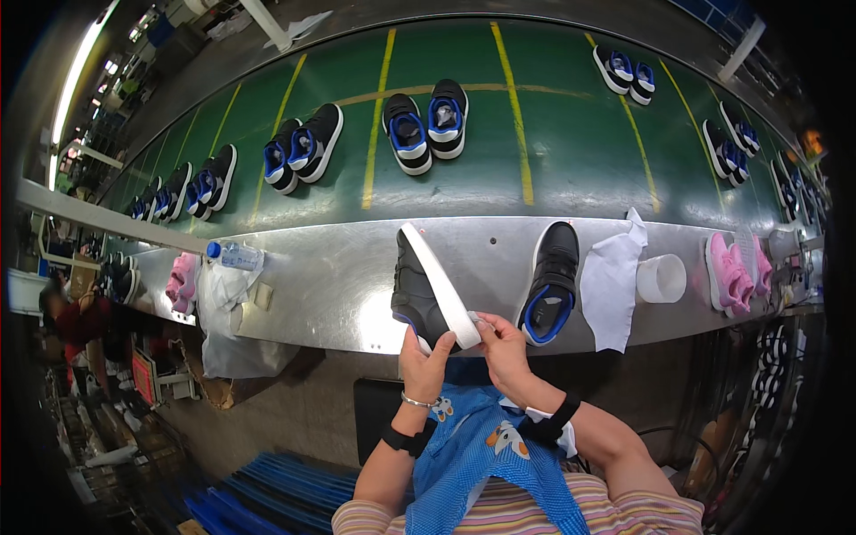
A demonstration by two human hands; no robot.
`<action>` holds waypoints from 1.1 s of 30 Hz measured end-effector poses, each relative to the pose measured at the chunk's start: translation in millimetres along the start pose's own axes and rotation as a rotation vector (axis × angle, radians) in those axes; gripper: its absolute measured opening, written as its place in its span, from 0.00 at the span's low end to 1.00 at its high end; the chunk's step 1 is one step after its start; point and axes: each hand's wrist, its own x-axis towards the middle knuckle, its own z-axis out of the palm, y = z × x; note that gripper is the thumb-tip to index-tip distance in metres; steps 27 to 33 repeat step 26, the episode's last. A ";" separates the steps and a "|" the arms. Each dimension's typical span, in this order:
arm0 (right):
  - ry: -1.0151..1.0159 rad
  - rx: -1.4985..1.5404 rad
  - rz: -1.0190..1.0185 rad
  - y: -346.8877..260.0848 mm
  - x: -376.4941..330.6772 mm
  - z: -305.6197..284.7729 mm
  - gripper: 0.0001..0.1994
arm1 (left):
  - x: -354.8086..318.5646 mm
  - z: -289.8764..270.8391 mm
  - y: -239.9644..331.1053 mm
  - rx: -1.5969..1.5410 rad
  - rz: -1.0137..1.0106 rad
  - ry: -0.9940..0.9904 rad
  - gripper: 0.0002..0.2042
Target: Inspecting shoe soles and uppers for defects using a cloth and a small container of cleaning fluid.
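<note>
A black sneaker with a thick white sole is tipped on its side over the metal ledge, its toe pointing away from me. My left hand grips it at the heel, thumb against the white sole. At the sole's heel end, my right hand has its fingers pinched together. Something small and pale shows at those fingertips, too small to name. To the right, a matching black sneaker with blue lining stands upright on the ledge. A white cloth lies beside that shoe.
Beyond the metal ledge runs a green belt with yellow lines, carrying several pairs of black sneakers. A white cup and pink shoes are at right. A capped bottle, a plastic bag and pink shoes are at left.
</note>
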 end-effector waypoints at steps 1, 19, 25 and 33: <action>0.028 0.034 0.046 1.8 -2.3 -1.2 0.10 | -3.1 3.8 2.9 0.074 0.001 -0.003 0.18; 0.009 0.192 -0.256 -136.2 -44.3 -44.9 0.12 | 8.5 60.8 -31.1 1.116 0.563 -0.510 0.26; 0.191 0.228 -0.271 -111.1 -81.1 -134.4 0.13 | 15.2 84.8 -26.9 1.435 0.502 -0.869 0.38; 0.206 0.217 -0.269 -111.0 -88.6 -140.9 0.14 | 21.2 94.9 -26.5 1.453 0.453 -0.824 0.38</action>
